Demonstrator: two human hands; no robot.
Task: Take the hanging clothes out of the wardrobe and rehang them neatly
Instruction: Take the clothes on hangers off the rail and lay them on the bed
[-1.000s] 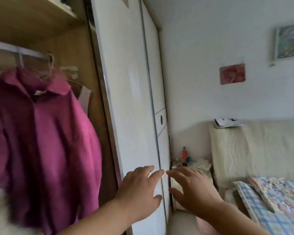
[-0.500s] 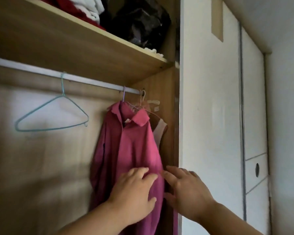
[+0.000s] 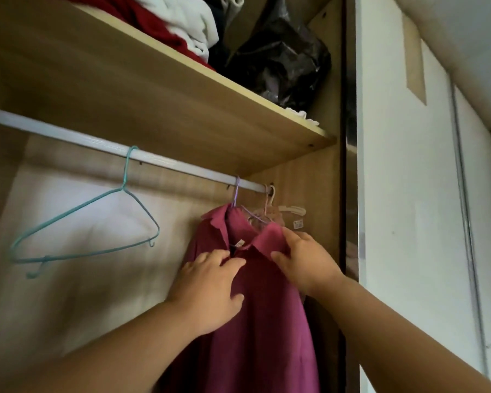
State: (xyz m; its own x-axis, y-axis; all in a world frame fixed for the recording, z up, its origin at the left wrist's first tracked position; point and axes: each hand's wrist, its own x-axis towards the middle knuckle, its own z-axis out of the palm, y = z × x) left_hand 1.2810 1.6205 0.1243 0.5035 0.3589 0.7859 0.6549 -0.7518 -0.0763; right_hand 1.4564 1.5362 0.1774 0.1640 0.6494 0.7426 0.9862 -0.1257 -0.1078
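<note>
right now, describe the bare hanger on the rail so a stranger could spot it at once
Find the white rail under the wooden shelf. Left of the magenta shirt, off on its own, hangs a teal wire hanger. Unlike the other hangers bunched at the rail's right end, it carries no garment.
</note>
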